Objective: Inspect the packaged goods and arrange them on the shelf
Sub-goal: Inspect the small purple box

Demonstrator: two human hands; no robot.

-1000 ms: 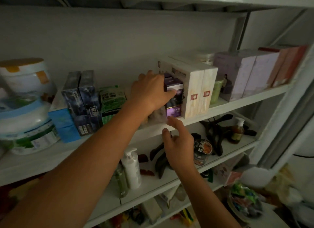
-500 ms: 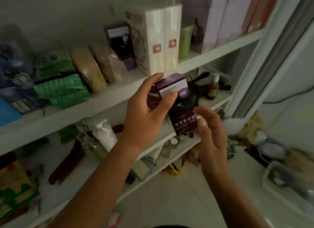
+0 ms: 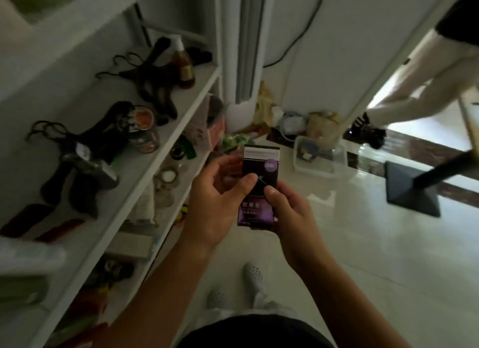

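**Purple carton held in 2 hands for a look**

On our left runs the white painted shelf unit [image 3: 166, 129], its middle board carrying dark wooden hangers [image 3: 85, 163], a round tin with an orange lid [image 3: 142, 119] and a brown pump bottle [image 3: 184, 62]. Just right of the shelf edge, our left hand [image 3: 217, 207] wraps the left side of the dark purple rectangular carton [image 3: 259, 187], thumb pressed on its front. Our right hand [image 3: 293, 218] closes on the lower right corner, thumb beside the other. The carton stands nearly upright in the air over the pale tiled floor [image 3: 363, 244], well apart from any shelf board.

We judge the main risk to be a slip: both grips sit low and the top half is free, so turning it over could tip it out onto the tiles. Putting it back on a crowded board could also knock a neighbour.

The print is too blurred to read, the carton's back and base are hidden, the upper shelf is cut off, and a second person's legs [image 3: 414, 80] are only partly in view
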